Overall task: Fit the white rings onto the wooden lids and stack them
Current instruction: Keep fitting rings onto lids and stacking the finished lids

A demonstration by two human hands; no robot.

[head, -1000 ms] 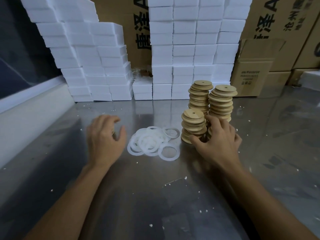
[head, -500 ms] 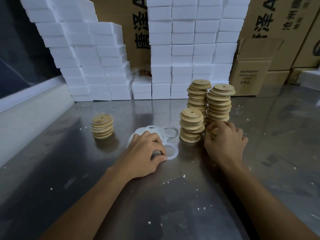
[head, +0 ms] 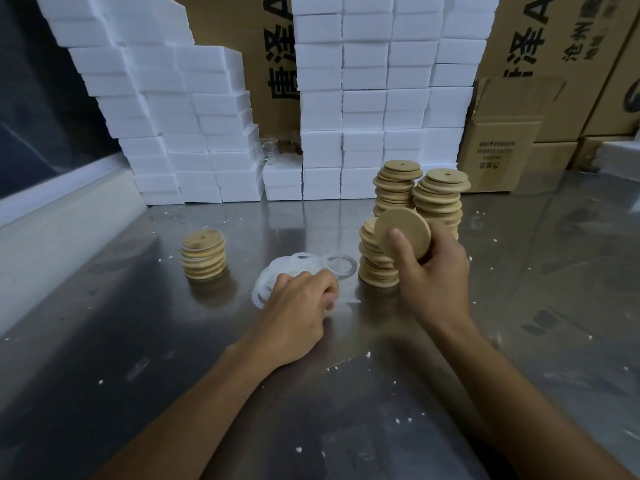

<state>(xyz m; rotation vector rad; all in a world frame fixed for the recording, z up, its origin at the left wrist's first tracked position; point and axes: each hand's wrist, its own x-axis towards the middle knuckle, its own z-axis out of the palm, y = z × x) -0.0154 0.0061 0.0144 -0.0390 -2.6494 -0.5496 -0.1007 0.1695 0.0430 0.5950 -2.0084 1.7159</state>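
The lid (head: pixel 402 232) sits pinched upright in my right hand (head: pixel 433 275) just before the stacks (head: pixel 420 195), while my left hand (head: pixel 298 306) curls onto the rings (head: pixel 304 268) left of them, where I should peel off just one.

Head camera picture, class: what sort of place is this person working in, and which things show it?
Probably a small packing or assembly workshop. Stacks of identical wooden lids stand on a steel worktable, white foam boxes are piled against the back, and printed cardboard cartons stand behind them.
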